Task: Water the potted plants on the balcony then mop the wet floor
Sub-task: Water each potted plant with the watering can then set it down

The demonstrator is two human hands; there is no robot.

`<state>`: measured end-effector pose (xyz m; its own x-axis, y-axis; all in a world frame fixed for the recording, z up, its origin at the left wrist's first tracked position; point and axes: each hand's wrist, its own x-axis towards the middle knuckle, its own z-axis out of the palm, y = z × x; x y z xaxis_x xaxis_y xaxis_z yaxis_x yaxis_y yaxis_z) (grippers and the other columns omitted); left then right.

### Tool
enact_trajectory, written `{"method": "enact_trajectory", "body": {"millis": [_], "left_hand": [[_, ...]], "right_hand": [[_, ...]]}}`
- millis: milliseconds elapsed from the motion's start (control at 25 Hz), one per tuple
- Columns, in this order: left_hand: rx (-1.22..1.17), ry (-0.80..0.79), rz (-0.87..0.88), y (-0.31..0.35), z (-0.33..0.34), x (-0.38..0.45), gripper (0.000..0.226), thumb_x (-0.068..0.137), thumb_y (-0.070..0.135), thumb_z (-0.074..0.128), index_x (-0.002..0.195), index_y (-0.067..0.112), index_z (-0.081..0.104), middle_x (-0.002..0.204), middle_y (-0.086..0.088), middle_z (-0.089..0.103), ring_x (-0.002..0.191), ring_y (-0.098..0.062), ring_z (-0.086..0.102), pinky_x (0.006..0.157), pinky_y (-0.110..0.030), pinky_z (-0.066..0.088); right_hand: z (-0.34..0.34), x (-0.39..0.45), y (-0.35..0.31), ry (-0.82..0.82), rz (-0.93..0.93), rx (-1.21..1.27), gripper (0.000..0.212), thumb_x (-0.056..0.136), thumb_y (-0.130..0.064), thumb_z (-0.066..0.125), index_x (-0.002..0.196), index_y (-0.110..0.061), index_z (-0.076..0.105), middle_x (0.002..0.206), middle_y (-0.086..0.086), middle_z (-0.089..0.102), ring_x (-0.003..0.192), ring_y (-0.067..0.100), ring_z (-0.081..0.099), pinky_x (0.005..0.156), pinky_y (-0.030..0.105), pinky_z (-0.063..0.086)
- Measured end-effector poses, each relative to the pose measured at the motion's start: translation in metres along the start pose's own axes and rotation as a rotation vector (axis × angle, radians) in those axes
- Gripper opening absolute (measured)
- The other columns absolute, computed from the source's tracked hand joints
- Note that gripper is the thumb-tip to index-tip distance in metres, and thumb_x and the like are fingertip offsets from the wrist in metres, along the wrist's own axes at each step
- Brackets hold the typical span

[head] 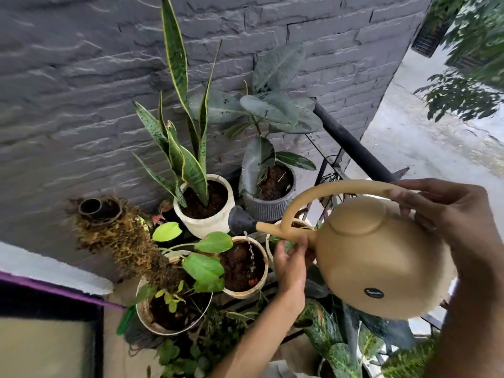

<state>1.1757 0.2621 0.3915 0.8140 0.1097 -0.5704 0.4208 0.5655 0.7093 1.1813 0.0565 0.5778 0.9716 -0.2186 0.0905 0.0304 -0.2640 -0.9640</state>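
Observation:
A tan round watering can [376,257] with a black rose nozzle [241,221] is tilted over a cream pot of dark soil [244,268]. Drops of water fall from the nozzle into that pot. My right hand [447,214] grips the can's arched handle at its rear end. My left hand [290,259] supports the spout from below, near the can's body. Behind stand a snake plant in a white pot [204,211] and a rubber plant in a grey ribbed pot [270,195]. A pot with a moss pole and green leaves [171,304] sits at front left.
A grey brick wall [81,91] rises behind the pots. A black balcony railing [351,145] runs at the right, with the street below. Variegated foliage [338,347] fills the bottom right. A purple-edged doormat [49,331] lies at the bottom left.

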Motion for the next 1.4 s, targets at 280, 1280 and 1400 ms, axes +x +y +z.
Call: {"method": "enact_trajectory", "body": {"millis": [280, 1280, 1400], "left_hand": [[-0.079, 0.027, 0.004, 0.024, -0.022, 0.003, 0.033, 0.101, 0.018, 0.073, 0.133, 0.011, 0.066, 0.115, -0.013, 0.082, 0.113, -0.033, 0.077, 0.099, -0.048, 0.063], [-0.086, 0.013, -0.044, 0.061, -0.181, -0.092, 0.043, 0.099, 0.008, 0.075, 0.137, 0.006, 0.056, 0.126, -0.019, 0.077, 0.121, -0.036, 0.074, 0.103, -0.048, 0.061], [-0.055, 0.019, -0.048, 0.066, -0.220, -0.103, 0.041, 0.099, 0.007, 0.075, 0.136, 0.008, 0.057, 0.127, -0.018, 0.077, 0.124, -0.037, 0.072, 0.101, -0.045, 0.062]], "right_hand": [[0.026, 0.013, -0.003, -0.076, -0.061, -0.011, 0.021, 0.086, -0.029, 0.089, 0.104, -0.020, 0.089, 0.058, 0.005, 0.062, 0.049, 0.007, 0.041, 0.044, 0.013, 0.030], [0.108, -0.130, -0.030, -0.051, 0.009, -0.033, 0.048, 0.080, -0.055, 0.087, 0.114, -0.022, 0.085, 0.068, 0.011, 0.064, 0.051, 0.013, 0.038, 0.048, 0.012, 0.030], [0.133, -0.171, -0.026, -0.035, 0.052, 0.015, 0.050, 0.081, -0.055, 0.087, 0.117, -0.021, 0.084, 0.079, 0.029, 0.063, 0.067, 0.022, 0.048, 0.066, 0.029, 0.041]]}}
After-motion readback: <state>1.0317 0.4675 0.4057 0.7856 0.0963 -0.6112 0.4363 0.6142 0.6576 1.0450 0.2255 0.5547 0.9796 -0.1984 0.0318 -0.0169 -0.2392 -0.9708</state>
